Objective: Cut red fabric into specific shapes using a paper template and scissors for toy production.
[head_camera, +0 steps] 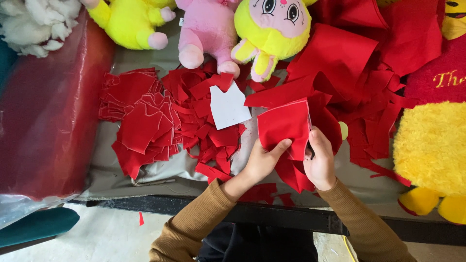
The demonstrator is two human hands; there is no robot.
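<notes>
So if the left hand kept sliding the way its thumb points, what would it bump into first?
The left hand already touches the red fabric piece it holds. Going on up and right, it would probably meet the big heap of red fabric next, though depth is hard to judge.

both hands (291,162) close together, fingers curled

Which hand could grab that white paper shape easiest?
Probably the left hand. It holds the red fabric piece on the side nearer the white paper shape, which lies up and left of it. The right hand is farther away, behind the fabric.
</notes>
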